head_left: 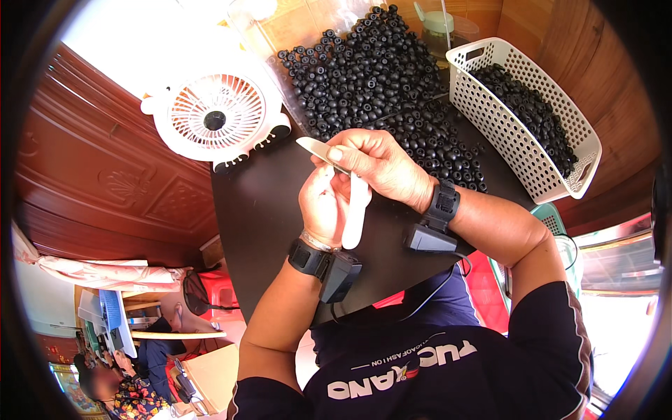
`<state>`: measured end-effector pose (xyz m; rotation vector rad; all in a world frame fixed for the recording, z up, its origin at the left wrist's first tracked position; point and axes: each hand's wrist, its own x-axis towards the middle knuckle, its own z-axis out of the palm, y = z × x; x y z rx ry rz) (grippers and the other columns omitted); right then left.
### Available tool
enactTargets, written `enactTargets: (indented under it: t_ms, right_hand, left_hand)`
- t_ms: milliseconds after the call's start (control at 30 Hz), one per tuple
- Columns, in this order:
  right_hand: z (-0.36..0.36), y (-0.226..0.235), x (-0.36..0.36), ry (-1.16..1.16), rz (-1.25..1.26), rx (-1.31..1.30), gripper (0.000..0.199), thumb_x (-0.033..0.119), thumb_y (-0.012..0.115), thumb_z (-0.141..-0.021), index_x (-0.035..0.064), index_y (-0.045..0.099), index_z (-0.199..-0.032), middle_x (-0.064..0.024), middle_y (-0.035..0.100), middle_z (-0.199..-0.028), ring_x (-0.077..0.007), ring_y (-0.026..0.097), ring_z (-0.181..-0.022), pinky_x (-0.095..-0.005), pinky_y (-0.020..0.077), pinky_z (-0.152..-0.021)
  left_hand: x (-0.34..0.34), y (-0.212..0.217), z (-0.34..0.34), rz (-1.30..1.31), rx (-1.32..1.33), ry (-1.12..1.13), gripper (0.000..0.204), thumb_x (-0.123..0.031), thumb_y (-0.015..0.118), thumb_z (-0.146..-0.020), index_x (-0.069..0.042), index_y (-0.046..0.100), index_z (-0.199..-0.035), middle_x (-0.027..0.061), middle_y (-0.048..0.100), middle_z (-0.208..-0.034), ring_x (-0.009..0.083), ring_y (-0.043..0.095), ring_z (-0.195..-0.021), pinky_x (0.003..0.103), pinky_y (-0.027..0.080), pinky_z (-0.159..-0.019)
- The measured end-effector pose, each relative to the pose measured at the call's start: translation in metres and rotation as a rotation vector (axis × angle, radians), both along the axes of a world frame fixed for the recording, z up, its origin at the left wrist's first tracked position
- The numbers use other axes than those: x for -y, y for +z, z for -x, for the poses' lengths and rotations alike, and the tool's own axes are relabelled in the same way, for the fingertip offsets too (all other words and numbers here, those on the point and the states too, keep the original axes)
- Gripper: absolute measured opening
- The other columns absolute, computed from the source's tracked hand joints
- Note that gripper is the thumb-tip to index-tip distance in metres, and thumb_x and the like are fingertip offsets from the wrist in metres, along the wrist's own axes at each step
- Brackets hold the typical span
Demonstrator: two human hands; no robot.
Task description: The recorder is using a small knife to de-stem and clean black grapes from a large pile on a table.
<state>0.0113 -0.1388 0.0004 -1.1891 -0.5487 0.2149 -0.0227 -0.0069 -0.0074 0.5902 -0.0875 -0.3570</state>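
Note:
My two hands meet over the dark table, both closed on what looks like a white-handled folding knife (355, 220). Its pale blade (314, 147) stands at an angle to the handle. The thumb of my right hand (381, 162) presses on the blade, with the fingers curled behind it. Palm upward, my left hand (323, 208) holds the knife near the joint, and the handle hangs down past the wrist. My left fingertips are partly hidden behind my right hand. Just beyond lies a large heap of small black beads with holes (371, 70), spilling onto the table.
A white perforated basket (521, 136) of black pieces stands at the right. At the left is a white animal-shaped fan (215, 120). Wrist devices with cables (428, 238) hang from both wrists over the dark table (259, 210). Another person (129, 392) sits at the lower left.

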Motion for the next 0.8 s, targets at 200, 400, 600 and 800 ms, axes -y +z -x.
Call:
enactTargets:
  t_ms: [200,400,600,800]
  right_hand:
    - [0.000,0.003,-0.002,0.019,-0.169,-0.051,0.026,0.024,0.053,-0.095,0.0021,0.064,-0.088,-0.0098,0.067,-0.093,-0.0097,0.061,-0.067,-0.0244,0.0515,-0.064]
    - [0.001,0.006,0.002,0.061,-0.116,0.003,0.030,0.025,0.051,-0.096,-0.0026,0.061,-0.103,-0.0098,0.067,-0.087,-0.0115,0.063,-0.069,-0.0255,0.0527,-0.068]
    - [0.005,0.000,-0.001,-0.309,0.334,0.663,0.022,0.019,0.054,-0.093,0.0008,0.064,-0.097,-0.0140,0.066,-0.099,-0.0212,0.064,-0.087,-0.0337,0.0497,-0.079]
    - [0.006,-0.002,-0.007,-0.348,0.385,0.780,0.018,0.018,0.059,-0.088,0.0007,0.063,-0.087,-0.0156,0.064,-0.108,-0.0303,0.063,-0.093,-0.0388,0.0495,-0.082]
  left_hand:
    - [0.000,0.000,-0.004,0.076,0.020,-0.031,0.021,-0.026,0.045,-0.094,-0.008,0.055,-0.092,0.0030,0.057,-0.077,0.0170,0.056,-0.066,0.029,0.046,-0.058]
    - [-0.011,-0.019,-0.015,0.239,0.121,-0.091,0.026,-0.029,0.041,-0.093,-0.009,0.055,-0.101,0.0029,0.062,-0.092,0.0172,0.056,-0.076,0.032,0.044,-0.065]
    - [-0.003,0.005,-0.012,0.015,-0.106,0.164,0.037,-0.032,0.034,-0.093,-0.001,0.051,-0.104,0.0114,0.059,-0.100,0.0228,0.058,-0.093,0.036,0.046,-0.083]
    - [-0.020,-0.017,-0.021,0.000,0.022,0.163,0.041,-0.031,0.034,-0.093,0.001,0.052,-0.112,0.0128,0.057,-0.109,0.0230,0.055,-0.104,0.036,0.044,-0.090]
